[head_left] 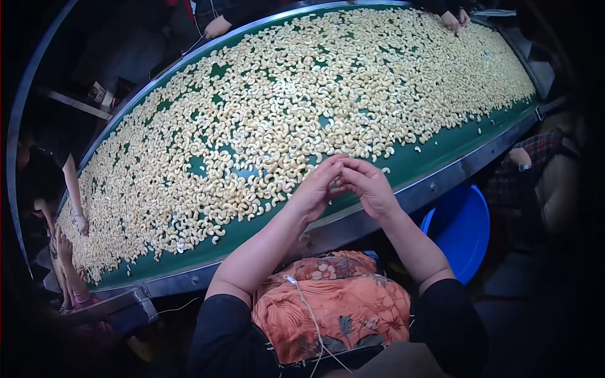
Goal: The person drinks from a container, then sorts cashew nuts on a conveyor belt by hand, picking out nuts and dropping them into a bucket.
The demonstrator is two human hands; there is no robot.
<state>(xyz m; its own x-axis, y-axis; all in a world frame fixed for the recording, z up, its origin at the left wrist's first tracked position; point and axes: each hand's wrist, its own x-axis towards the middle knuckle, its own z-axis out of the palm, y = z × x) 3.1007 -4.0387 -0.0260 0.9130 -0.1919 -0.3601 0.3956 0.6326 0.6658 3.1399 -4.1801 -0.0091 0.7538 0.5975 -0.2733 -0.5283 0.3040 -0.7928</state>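
Observation:
Pale cashew nuts [265, 113] lie spread in a dense layer over a green conveyor belt [435, 151]. Above the near side of the belt, my left hand [318, 186] and my right hand [370, 186] meet at the fingertips. Both have their fingers curled and pressed together, thumbs inward. Whatever is between the fingertips is hidden or too small to name. A few loose cashews show just beyond my right fingers, and a small yellowish piece [305, 238] appears below my left wrist, by the metal edge.
A metal rail [353, 230] borders the belt in front of me. To the right below it stands a blue tub [463, 233]. Co-workers' hands [218, 26] [450, 22] rest at the far side; others [80, 223] reach in at the left. Another person's arm [520, 157] is at right.

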